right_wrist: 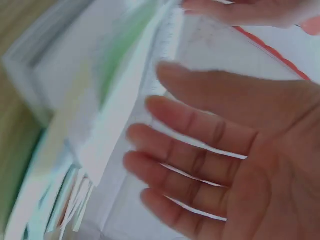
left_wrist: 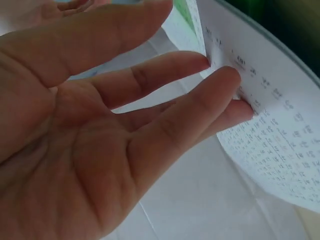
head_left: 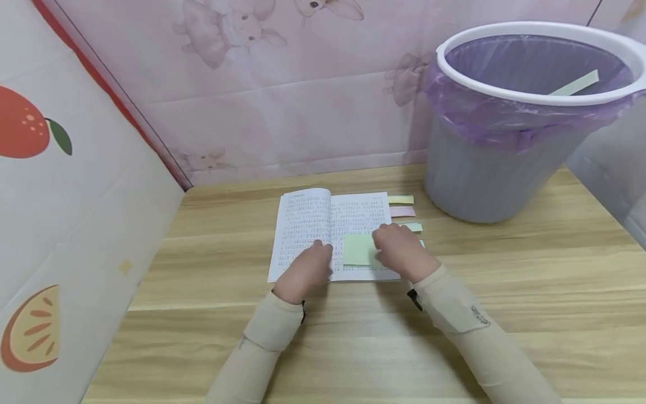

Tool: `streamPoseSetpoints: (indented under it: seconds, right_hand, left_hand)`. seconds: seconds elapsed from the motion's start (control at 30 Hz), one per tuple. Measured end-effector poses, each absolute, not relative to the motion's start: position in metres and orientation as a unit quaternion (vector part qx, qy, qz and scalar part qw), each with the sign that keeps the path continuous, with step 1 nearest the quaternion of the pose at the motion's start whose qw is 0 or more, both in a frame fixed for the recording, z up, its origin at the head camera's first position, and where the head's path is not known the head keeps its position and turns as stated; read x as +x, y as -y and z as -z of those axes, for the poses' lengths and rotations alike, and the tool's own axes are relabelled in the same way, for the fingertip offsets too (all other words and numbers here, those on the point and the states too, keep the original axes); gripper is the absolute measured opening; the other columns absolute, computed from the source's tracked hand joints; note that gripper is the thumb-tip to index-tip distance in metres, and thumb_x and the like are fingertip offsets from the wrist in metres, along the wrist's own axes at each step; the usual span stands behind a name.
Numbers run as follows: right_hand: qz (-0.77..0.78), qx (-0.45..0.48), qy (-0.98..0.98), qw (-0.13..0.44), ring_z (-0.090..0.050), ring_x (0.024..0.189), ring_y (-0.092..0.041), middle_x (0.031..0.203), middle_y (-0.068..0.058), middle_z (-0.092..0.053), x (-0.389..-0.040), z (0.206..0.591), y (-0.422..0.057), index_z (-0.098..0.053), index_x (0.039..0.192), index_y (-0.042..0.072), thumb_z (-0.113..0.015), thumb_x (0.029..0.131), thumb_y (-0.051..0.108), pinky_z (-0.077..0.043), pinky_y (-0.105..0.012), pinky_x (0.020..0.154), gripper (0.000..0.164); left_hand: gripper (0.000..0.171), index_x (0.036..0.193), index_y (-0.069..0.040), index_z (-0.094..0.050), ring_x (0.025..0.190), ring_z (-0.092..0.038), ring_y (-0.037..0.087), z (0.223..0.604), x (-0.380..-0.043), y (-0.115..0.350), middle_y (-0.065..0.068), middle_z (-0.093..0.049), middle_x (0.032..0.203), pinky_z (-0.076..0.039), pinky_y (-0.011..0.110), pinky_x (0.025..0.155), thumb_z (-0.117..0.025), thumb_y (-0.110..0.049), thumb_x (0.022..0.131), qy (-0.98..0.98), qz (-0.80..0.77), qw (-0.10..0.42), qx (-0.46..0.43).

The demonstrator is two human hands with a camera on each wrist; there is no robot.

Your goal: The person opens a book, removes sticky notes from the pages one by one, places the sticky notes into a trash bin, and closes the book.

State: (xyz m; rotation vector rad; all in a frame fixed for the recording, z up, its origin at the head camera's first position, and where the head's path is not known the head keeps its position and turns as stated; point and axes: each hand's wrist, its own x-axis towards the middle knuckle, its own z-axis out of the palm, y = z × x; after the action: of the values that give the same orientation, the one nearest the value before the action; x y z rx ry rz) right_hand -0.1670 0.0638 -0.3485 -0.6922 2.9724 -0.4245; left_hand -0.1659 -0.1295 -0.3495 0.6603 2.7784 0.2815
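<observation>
An open book point(head_left: 303, 224) with printed text on both pages lies on the wooden table. A light green sticky note point(head_left: 357, 251) is on the lower part of its right page. My left hand point(head_left: 308, 271) is by the spine, its loosely bent fingers point(left_wrist: 195, 97) touching the printed page in the left wrist view. Over the note's right end in the head view is my right hand point(head_left: 404, 252). Its fingers point(right_wrist: 185, 150) are relaxed and slightly spread in the right wrist view, with nothing in them. Yellow point(head_left: 402, 199), pink point(head_left: 402, 211) and pale green tabs point(head_left: 413, 226) stick out from the book's right edge.
A grey bin point(head_left: 474, 163) lined with a purple bag point(head_left: 520, 132) stands at the back right of the table point(head_left: 212, 314). A pale paper strip point(head_left: 575, 83) shows inside it. Patterned walls point(head_left: 303, 123) rise behind and to the left.
</observation>
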Motion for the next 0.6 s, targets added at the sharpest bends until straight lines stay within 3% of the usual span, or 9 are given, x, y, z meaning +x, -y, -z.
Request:
streamPoseSetpoints:
  seconds: [0.2, 0.43, 0.6]
  right_hand:
    - [0.017, -0.217, -0.976, 0.022, -0.053, 0.076, -0.025, 0.081, -0.008, -0.057, -0.164, 0.358, -0.056, -0.063, 0.09, 0.002, -0.085, 0.072, 0.022, -0.043, -0.037, 0.065, 0.035]
    - [0.005, -0.231, -0.97, -0.078, -0.056, 0.071, -0.024, 0.08, -0.009, -0.062, -0.164, 0.366, -0.048, -0.066, 0.089, 0.001, -0.072, 0.08, 0.006, -0.045, -0.033, 0.058, 0.012]
    - [0.022, -0.241, -0.958, -0.151, -0.056, 0.069, -0.023, 0.077, -0.007, -0.061, -0.168, 0.368, -0.046, -0.069, 0.083, 0.003, -0.075, 0.08, 0.007, -0.044, -0.031, 0.056, 0.007]
  left_hand:
    - [0.023, 0.1, 0.006, -0.057, 0.071, -0.049, 0.021, 0.351, -0.162, 0.125, 0.017, -0.052, 0.094, -0.05, 0.033, 0.065, -0.07, -0.001, 0.083, -0.962, -0.076, 0.132, 0.228]
    - [0.029, 0.105, 0.006, -0.057, 0.077, -0.054, 0.023, 0.351, -0.162, 0.125, 0.021, -0.054, 0.103, -0.052, 0.034, 0.068, -0.072, -0.006, 0.083, -0.962, -0.073, 0.138, 0.222]
    - [0.031, 0.106, 0.006, -0.056, 0.079, -0.057, 0.024, 0.352, -0.161, 0.126, 0.022, -0.054, 0.104, -0.053, 0.035, 0.069, -0.073, -0.008, 0.083, -0.963, -0.068, 0.134, 0.222]
